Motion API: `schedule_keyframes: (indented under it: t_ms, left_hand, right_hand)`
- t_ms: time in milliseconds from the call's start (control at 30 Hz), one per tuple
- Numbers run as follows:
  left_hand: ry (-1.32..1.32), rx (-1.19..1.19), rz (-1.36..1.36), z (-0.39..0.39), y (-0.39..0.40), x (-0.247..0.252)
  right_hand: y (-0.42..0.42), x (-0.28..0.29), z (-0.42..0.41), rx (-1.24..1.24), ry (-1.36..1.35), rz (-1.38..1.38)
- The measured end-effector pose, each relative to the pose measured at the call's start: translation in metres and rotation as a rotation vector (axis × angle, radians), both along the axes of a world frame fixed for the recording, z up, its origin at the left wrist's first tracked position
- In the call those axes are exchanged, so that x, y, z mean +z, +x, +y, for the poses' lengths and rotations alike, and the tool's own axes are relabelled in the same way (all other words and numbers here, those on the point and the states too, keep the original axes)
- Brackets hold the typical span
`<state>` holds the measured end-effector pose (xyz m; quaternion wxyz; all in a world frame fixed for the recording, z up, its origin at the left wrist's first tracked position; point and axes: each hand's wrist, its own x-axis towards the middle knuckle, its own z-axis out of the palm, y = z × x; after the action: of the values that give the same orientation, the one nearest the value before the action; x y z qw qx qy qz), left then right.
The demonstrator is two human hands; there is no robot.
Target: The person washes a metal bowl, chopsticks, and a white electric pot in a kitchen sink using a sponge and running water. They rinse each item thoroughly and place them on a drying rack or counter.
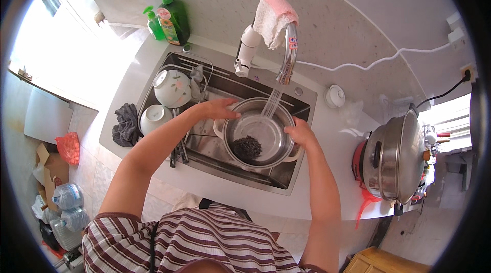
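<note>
A stainless steel pot with cream side handles sits in the sink, tilted slightly. My left hand holds its upper left rim, thumb over the edge. On the right, my right hand grips the rim with the thumb on top, above the other handle. Water streams from the chrome faucet into the pot. A dark, wiry-looking clump lies at the bottom; its material is unclear. To the left, in the sink, two bowls rest upside down, a flowered bowl and a white bowl.
Dark-handled utensils stick out past the sink's front edge, beside a grey rag. Green pump bottles stand behind. A pink and white cloth drapes the faucet. At right are a lidded white cup and a large metal steamer.
</note>
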<state>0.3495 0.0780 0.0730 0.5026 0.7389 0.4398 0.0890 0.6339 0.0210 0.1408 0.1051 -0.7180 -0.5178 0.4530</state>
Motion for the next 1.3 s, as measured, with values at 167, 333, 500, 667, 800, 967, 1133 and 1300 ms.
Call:
schedule_keyframes:
  t_ms: [167,333,500,667,800,967,1133,1300]
  left_hand:
    - [-0.37,0.059,-0.092,-0.006,0.015,0.032]
    - [-0.75,0.494,-0.475,-0.032,-0.006,0.007]
    - [-0.868,0.633,-0.593,-0.059,0.006,0.008]
    - [-0.867,0.587,-0.42,-0.077,0.003,-0.001]
    - [-0.986,0.569,-0.467,-0.092,0.006,-0.008]
    - [-0.939,0.696,-0.581,-0.099,0.012,-0.01]
    - [-0.86,0.781,-0.668,-0.104,0.023,-0.002]
    - [-0.836,0.779,-0.625,-0.112,0.028,0.01]
  right_hand:
    - [0.027,-0.033,0.011,0.101,0.126,0.009]
    - [0.029,-0.015,0.016,0.028,0.056,0.06]
    - [0.032,-0.025,0.019,0.065,0.103,0.116]
    - [0.01,0.002,0.025,0.268,0.034,-0.061]
    - [0.007,0.002,0.023,0.285,0.225,-0.212]
    - [-0.026,0.018,0.0,0.541,0.843,-0.742]
    - [-0.06,-0.002,-0.045,0.693,0.285,-0.242]
    - [-0.087,-0.033,-0.03,0.865,0.513,-0.201]
